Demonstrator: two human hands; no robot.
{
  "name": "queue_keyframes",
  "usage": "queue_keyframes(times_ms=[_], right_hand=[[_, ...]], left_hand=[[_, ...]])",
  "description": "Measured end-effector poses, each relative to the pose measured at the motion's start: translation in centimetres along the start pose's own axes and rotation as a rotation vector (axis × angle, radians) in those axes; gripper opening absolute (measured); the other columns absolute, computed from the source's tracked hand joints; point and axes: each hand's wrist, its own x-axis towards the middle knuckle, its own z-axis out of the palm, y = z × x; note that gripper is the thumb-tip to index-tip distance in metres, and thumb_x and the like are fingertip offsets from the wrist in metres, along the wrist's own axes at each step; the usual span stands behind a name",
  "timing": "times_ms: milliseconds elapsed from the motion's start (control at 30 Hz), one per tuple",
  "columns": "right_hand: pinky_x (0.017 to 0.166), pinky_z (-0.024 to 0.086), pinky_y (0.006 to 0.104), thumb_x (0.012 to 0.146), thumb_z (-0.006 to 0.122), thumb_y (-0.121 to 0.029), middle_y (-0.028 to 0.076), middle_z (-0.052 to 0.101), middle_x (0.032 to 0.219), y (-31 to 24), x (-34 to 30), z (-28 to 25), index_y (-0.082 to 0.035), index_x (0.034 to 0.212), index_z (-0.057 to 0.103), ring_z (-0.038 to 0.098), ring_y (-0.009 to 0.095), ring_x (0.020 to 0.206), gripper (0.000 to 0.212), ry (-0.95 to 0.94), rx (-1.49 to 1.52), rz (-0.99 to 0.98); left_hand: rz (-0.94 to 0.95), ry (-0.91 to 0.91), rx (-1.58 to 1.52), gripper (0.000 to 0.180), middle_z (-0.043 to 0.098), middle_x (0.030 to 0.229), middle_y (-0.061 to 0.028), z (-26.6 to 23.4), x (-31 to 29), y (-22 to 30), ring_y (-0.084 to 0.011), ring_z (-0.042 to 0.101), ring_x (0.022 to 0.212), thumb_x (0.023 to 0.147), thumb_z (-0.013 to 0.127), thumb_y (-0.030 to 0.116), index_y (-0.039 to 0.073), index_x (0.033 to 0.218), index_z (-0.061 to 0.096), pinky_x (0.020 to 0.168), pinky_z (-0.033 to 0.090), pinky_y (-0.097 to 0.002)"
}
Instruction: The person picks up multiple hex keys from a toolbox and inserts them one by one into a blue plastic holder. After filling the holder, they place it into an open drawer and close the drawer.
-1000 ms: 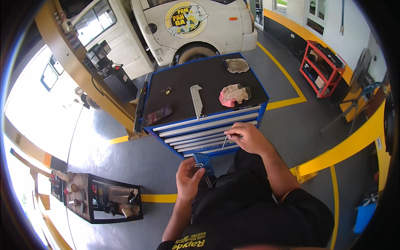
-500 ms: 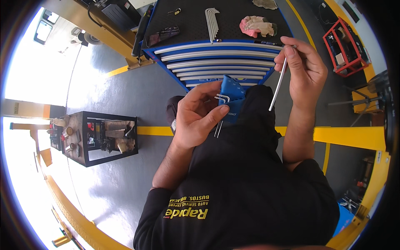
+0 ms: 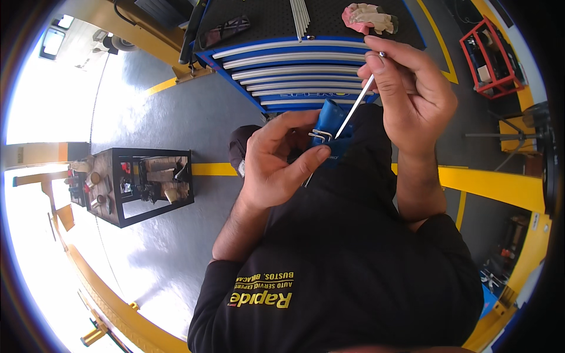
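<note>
My left hand (image 3: pixel 281 154) is closed on a blue plastic hex key holder (image 3: pixel 335 152), gripped between thumb and fingers in front of my body. Several small silver hex keys (image 3: pixel 319 136) sit in it, their bent ends at its upper left and a long shank poking out below. Pinched in my right hand (image 3: pixel 412 97) is a longer silver hex key (image 3: pixel 355 106), held by its upper end. Its long shank slants down to the left, and the lower tip is at the holder's open side. Whether the tip has entered a slot I cannot tell.
Ahead stands a blue tool cabinet (image 3: pixel 294 75) with silver drawer edges. On its black top lie several larger hex keys (image 3: pixel 300 20), a pink and beige glove or rag (image 3: pixel 369 19) and a dark cloth (image 3: pixel 226 30). A black-framed workbench (image 3: pixel 119 203) is at left, a red cart (image 3: pixel 491 59) at right.
My right hand has moved left and slightly up, bringing the long hex key's lower tip to the holder. The left hand keeps its grip. The cabinet top sits higher in view.
</note>
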Motion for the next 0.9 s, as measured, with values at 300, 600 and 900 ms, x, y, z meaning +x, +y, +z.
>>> queue_keyframes(times_ms=[300, 600, 900], right_hand=[[0.061, 0.048, 0.0258, 0.095, 0.074, 0.001, 0.008, 0.069, 0.084, -0.2, 0.6, 0.3, 0.002, 0.109, 0.077, 0.063, 0.012, 0.070, 0.014, -0.216, -0.253, -0.032], [0.064, 0.046, 0.0281, 0.093, 0.073, -0.001, 0.007, 0.061, 0.082, -0.5, -0.4, 1.2, 0.002, 0.107, 0.077, 0.060, 0.018, 0.070, 0.015, -0.366, -0.303, -0.010], [0.084, 0.049, 0.0319, 0.086, 0.063, 0.003, 0.015, 0.055, 0.117, -1.5, -2.8, 1.4, 0.001, 0.138, 0.067, 0.058, 0.022, 0.096, 0.052, -0.474, -0.224, 0.050]], left_hand=[[-0.099, 0.068, -0.014, 0.042, 0.071, 0.120, -0.0176, 0.1, -0.1, 0.1, -0.0184, 0.071, 0.107, 0.096, 0.069, -0.007, -0.010, 0.135, 0.057, 0.094, 0.057, -0.0320], [-0.078, 0.156, 0.021, 0.042, 0.071, 0.118, -0.0126, 0.2, 0.2, -0.5, -0.0136, 0.068, 0.106, 0.098, 0.072, -0.003, -0.010, 0.136, 0.057, 0.094, 0.057, -0.0296], [-0.083, 0.219, -0.042, 0.042, 0.071, 0.116, -0.0141, -0.1, 0.3, -0.6, -0.0160, 0.068, 0.108, 0.099, 0.071, -0.002, -0.010, 0.137, 0.056, 0.095, 0.057, -0.0307]])
